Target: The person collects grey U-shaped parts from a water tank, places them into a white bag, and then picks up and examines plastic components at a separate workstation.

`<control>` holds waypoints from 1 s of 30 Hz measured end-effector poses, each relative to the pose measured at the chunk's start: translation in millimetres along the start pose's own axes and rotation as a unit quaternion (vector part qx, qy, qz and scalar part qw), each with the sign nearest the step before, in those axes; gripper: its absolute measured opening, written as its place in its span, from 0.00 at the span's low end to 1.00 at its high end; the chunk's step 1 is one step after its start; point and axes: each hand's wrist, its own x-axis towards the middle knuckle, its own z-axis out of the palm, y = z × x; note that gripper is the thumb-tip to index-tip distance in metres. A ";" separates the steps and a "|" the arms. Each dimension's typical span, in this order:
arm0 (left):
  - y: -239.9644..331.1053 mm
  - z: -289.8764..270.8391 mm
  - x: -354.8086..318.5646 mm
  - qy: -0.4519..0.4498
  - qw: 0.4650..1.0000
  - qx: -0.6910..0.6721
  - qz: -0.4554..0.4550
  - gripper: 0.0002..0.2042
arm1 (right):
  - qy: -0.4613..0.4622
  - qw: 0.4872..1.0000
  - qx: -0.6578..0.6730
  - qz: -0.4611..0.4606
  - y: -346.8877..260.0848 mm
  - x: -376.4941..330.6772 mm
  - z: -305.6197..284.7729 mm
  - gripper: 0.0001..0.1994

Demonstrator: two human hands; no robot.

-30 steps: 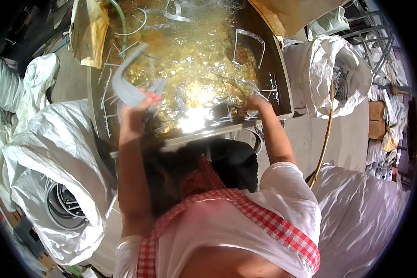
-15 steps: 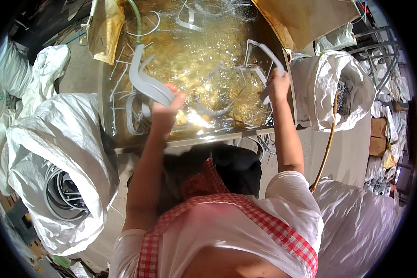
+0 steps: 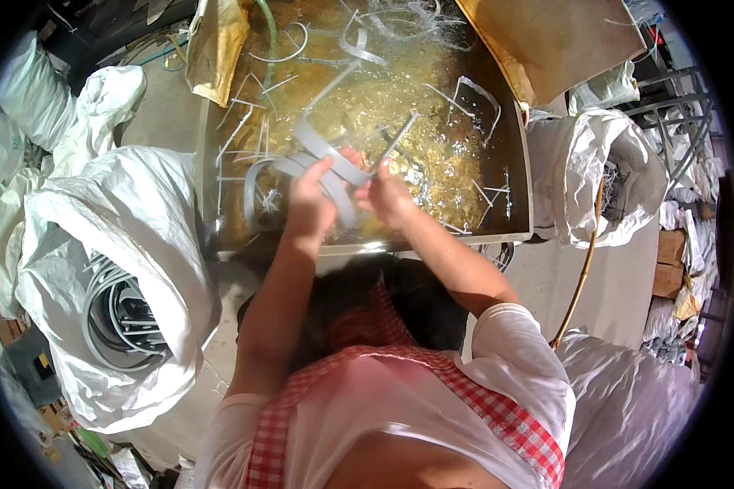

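Pinching flat, curved grey strips [image 3: 316, 145], seemingly plastic, the left hand [image 3: 311, 200] is working at centre frame, above the water-filled metal tank [image 3: 529, 187], while the right hand [image 3: 386, 196] is clasping a narrow, straight grey strip [image 3: 401, 137] just beside it. Both kinds are looking light, springy and probably slippery; broad faces near the ends are likely offering the surest hold.

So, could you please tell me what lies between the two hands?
In the head view, curved grey strips lie between the left hand and the right hand.
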 end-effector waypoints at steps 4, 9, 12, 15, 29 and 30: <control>38.7 17.7 -12.4 0.043 0.980 0.124 0.152 0.18 | 0.066 0.698 -0.623 -0.347 -24.4 31.9 -49.9 0.17; 49.4 -6.1 -7.1 0.045 0.990 -0.024 0.133 0.18 | -0.108 0.328 -0.934 -0.092 -5.8 74.1 -95.0 0.23; 47.8 0.7 -8.5 0.011 0.994 0.014 0.112 0.19 | -0.136 0.405 -0.904 -0.012 0.9 110.7 -144.3 0.20; 40.9 2.8 -2.9 -0.031 0.986 0.094 0.134 0.22 | -0.235 0.415 -0.879 0.008 3.3 125.9 -165.1 0.19; 21.2 9.1 -6.9 0.015 0.920 0.354 0.167 0.19 | -0.043 0.743 -0.634 -0.208 -24.9 65.6 -76.0 0.13; 14.7 11.1 -5.0 0.016 0.899 0.402 0.172 0.20 | -0.018 0.765 -0.608 -0.212 -40.4 67.9 -73.7 0.12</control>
